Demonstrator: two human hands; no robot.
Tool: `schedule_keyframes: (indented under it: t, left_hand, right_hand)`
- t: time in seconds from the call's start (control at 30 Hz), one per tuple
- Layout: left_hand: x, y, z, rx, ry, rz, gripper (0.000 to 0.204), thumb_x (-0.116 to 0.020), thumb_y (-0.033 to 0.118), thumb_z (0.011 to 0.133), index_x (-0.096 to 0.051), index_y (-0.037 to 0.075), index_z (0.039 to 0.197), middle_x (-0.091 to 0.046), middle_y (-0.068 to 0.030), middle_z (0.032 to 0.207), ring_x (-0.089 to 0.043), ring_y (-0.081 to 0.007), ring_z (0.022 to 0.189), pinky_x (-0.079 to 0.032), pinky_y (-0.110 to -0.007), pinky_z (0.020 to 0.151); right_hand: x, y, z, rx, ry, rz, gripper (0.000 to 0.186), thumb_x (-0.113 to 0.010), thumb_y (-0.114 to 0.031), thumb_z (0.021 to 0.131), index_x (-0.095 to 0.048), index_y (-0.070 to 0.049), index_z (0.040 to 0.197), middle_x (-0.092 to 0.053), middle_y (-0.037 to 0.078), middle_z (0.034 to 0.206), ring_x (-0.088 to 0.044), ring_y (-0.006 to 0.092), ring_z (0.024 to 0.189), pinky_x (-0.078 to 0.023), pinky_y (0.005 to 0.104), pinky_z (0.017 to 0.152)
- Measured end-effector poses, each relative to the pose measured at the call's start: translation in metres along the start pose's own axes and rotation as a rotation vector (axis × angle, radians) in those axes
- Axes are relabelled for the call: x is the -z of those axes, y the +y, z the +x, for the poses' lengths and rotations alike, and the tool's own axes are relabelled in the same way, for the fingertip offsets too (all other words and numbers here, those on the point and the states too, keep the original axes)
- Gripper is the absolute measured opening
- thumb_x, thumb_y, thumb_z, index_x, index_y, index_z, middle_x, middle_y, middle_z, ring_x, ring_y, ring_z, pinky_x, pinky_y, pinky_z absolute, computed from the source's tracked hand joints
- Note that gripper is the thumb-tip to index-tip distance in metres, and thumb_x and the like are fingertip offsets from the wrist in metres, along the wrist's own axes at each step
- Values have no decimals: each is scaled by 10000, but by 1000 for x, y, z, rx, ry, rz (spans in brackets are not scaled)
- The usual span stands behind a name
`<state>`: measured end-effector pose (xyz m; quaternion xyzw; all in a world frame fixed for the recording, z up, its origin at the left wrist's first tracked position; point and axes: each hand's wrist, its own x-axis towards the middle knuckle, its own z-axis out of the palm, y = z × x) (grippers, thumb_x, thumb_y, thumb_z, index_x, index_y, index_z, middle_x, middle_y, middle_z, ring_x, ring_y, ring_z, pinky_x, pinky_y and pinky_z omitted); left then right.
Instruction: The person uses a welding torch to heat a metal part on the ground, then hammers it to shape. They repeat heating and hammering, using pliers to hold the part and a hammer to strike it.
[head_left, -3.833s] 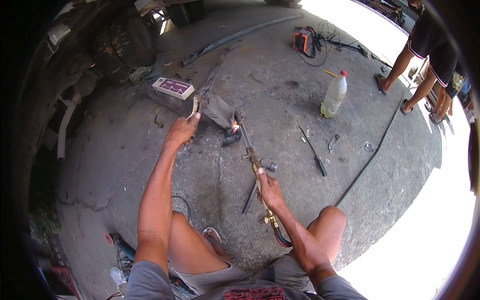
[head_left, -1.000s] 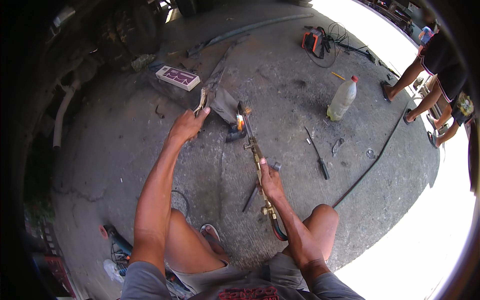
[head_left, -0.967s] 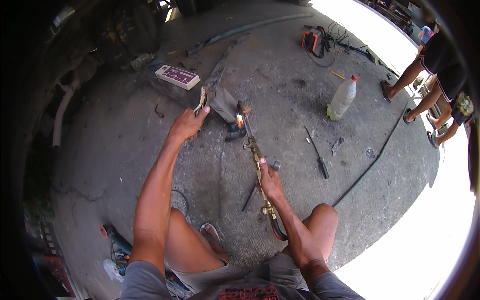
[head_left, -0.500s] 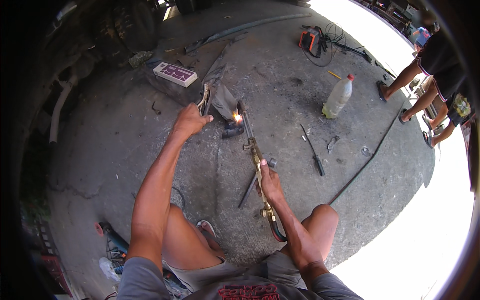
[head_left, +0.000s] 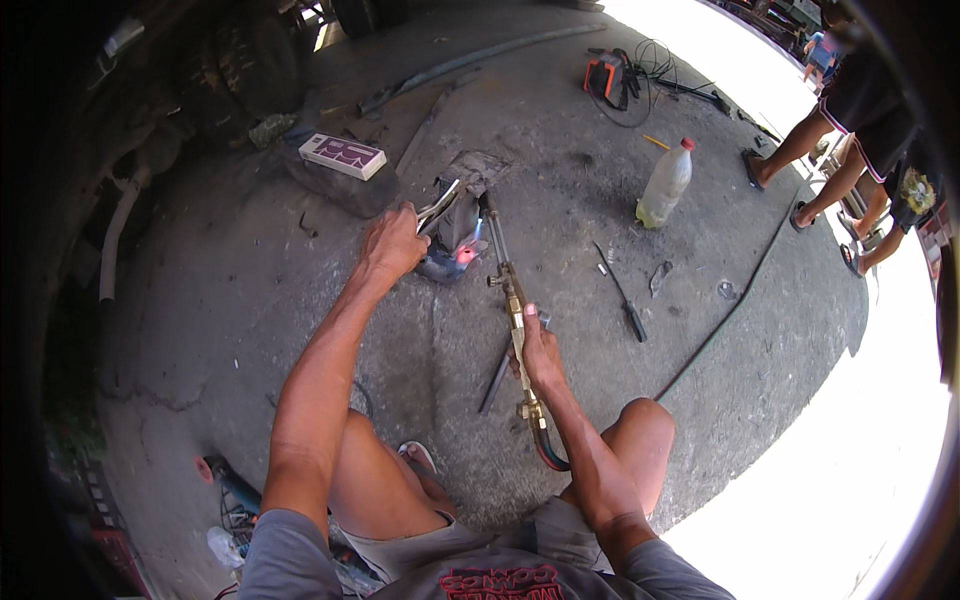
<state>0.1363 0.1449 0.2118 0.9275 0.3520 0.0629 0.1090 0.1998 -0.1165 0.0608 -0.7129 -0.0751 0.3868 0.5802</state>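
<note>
My left hand point(head_left: 393, 243) is closed round a pair of silver locking pliers point(head_left: 437, 207), which slant up to the right. At their jaws is a dark grey metal piece point(head_left: 458, 222), its lower part curved, with a spot glowing pinkish red. My right hand point(head_left: 541, 355) grips a brass gas torch point(head_left: 515, 305) along its body. The torch's tip bends toward the metal, and a thin bluish flame point(head_left: 478, 232) meets the glowing spot. Partly hidden behind the torch and right hand, a hammer point(head_left: 495, 383) lies on the floor. How the jaws bite the metal is hard to see.
A white and purple box point(head_left: 343, 156) lies beyond my left hand. To the right stand a red-capped bottle point(head_left: 666, 185), a screwdriver-like tool point(head_left: 634, 320) and a hose point(head_left: 728, 335). An orange-black machine point(head_left: 607, 78) sits farther off. People stand at far right; an angle grinder point(head_left: 232, 484) lies lower left.
The pliers and metal piece have turned, the pliers now leaning right. My left hand shifted slightly right and nearer. The bright orange flare has given way to a bluish flame and reddish glow.
</note>
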Motion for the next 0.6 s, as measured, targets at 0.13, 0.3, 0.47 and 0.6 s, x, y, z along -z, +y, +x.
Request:
schedule_keyframes:
  t: [0.13, 0.3, 0.47, 0.6]
  left_hand:
    - [-8, 6, -8, -8, -5, 24, 401, -763, 198, 901, -639, -82, 1159, -719, -316, 1097, -700, -462, 1077, -558, -523, 940]
    - [-7, 16, -16, 56, -65, 28, 330, -716, 231, 941, -696, -71, 1071, -725, -312, 1067, -703, -459, 1065, -559, -517, 935]
    - [-26, 44, -23, 58, -99, 52, 368, -637, 276, 987, -725, -79, 1027, -722, -312, 1085, -697, -463, 1077, -552, -524, 945]
    - [-26, 47, -32, 42, -262, 108, 394, -609, 333, 1013, -738, 8, 1195, -705, -326, 1151, -680, -478, 1110, -519, -536, 1009]
  right_hand:
    - [8, 10, 2, -89, -22, 196, 881, -333, -852, 960, -613, -17, 1004, -584, 63, 683, -571, 165, 543, -463, 334, 474]
    - [24, 16, 2, -184, -186, 551, 914, -279, -878, 948, -534, -38, 1201, -505, 27, 693, -491, 140, 513, -422, 315, 458]
    - [21, 15, 4, -212, -205, 560, 950, -274, -923, 907, -499, -64, 1244, -467, 17, 739, -436, 113, 530, -387, 294, 470]
    - [21, 21, 16, -214, -245, 570, 951, -296, -914, 913, -480, -61, 1291, -488, 24, 744, -456, 116, 534, -406, 304, 473]
